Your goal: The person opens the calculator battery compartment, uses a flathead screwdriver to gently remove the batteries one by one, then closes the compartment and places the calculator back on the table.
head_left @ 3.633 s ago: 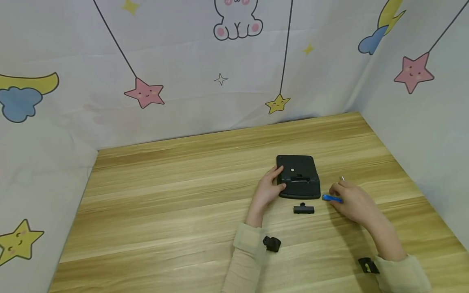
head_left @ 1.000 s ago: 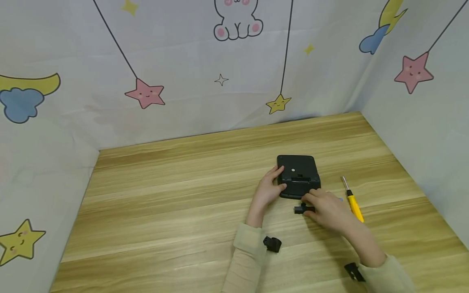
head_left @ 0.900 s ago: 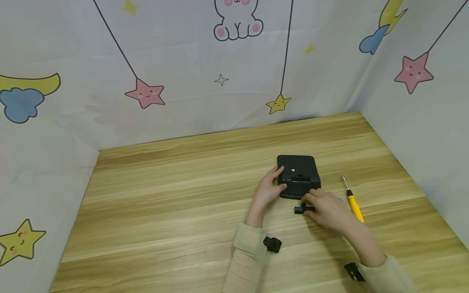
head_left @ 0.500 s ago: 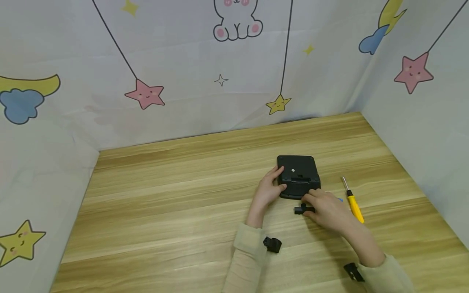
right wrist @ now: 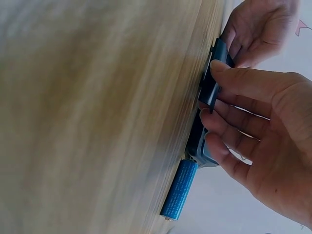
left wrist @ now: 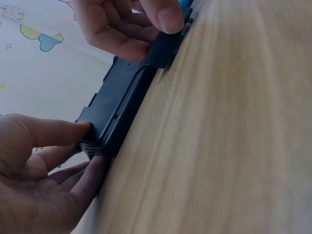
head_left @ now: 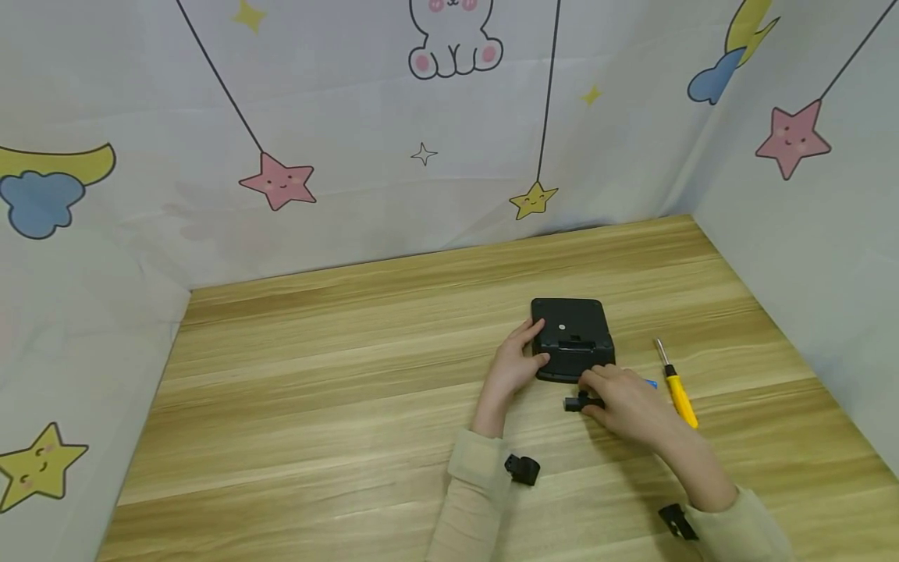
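Note:
A flat black calculator (head_left: 570,314) lies back side up on the table, its battery compartment (head_left: 577,346) uncovered. My left hand (head_left: 511,367) grips its left edge, thumb on top and fingers at the side and underneath in the left wrist view. Just in front of the calculator, my right hand (head_left: 628,406) pinches a small black battery cover (head_left: 572,403) between thumb and fingers. That cover (right wrist: 209,90) shows more fully in the right wrist view. A blue cylindrical battery (right wrist: 179,189) lies by the calculator's near right corner, mostly hidden behind the right hand in the head view.
A yellow-handled screwdriver (head_left: 680,396) lies to the right of the right hand, shaft pointing away. Black camera mounts (head_left: 522,469) sit at both wrists. White cloth walls (head_left: 351,195) with printed stars border the wood-grain table (head_left: 316,375).
Since the earliest frame, my right hand has left the blue battery and moved left to the battery cover, uncovering the screwdriver. Over the last second both hands have stayed nearly still.

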Tool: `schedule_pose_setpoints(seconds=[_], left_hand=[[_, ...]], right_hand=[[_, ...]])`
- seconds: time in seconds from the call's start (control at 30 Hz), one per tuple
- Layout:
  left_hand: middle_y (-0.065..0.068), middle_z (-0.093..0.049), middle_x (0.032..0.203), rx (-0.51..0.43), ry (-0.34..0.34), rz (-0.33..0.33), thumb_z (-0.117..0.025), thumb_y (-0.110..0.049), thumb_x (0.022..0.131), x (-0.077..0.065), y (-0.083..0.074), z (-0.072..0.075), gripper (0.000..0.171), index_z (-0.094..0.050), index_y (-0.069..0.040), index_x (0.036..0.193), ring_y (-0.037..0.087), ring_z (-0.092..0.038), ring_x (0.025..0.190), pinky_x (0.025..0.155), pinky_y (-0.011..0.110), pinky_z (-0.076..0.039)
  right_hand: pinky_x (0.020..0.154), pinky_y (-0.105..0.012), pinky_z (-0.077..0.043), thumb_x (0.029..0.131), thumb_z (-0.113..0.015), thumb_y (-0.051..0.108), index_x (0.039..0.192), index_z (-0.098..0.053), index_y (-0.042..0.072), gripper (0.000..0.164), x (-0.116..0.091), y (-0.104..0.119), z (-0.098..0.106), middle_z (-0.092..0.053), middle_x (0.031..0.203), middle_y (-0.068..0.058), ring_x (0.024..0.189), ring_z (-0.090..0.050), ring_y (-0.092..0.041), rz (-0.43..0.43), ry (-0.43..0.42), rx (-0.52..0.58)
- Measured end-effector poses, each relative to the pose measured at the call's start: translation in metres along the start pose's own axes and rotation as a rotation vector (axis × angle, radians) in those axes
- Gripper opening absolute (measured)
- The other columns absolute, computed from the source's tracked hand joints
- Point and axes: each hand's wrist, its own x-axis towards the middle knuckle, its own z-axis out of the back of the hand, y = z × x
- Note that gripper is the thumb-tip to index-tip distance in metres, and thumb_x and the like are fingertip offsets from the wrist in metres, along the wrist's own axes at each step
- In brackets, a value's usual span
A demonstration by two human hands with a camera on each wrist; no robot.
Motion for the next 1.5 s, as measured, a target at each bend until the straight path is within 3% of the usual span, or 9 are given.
schedule_pose_setpoints(seconds=[0.37,0.9,1.5], left_hand=[[-0.003,-0.033,0.157,0.004,0.002,-0.004,-0.064,-0.008,0.089,0.0003,-0.0006,0.0001,0.058,-0.047,-0.023,0.143,0.024,-0.027,0.147,0.119,0.046,-0.024],[-0.003,-0.032,0.157,-0.006,0.011,-0.010,-0.063,-0.007,0.090,0.0014,-0.0004,0.0007,0.058,-0.046,-0.021,0.144,0.025,-0.026,0.147,0.119,0.046,-0.024],[-0.003,-0.033,0.157,0.010,0.002,-0.003,-0.064,-0.008,0.089,0.0003,0.0008,-0.0001,0.058,-0.047,-0.023,0.143,0.025,-0.027,0.147,0.119,0.046,-0.024]], right_hand=[[0.070,-0.033,-0.051,0.078,-0.079,0.018,0.096,-0.067,0.012,0.023,-0.0004,0.0010,0.0022,-0.065,0.087,0.002,0.075,-0.056,-0.010,-0.021,0.026,0.027],[0.058,-0.022,-0.037,0.080,-0.076,0.012,0.087,-0.061,0.015,0.017,-0.0009,0.0010,0.0049,-0.051,0.070,0.008,0.064,-0.043,-0.006,-0.009,0.024,0.086],[0.058,-0.023,-0.040,0.083,-0.073,0.009,0.089,-0.062,0.013,0.013,-0.0019,0.0009,0.0038,-0.057,0.074,0.006,0.064,-0.046,-0.005,-0.007,-0.024,0.086]])
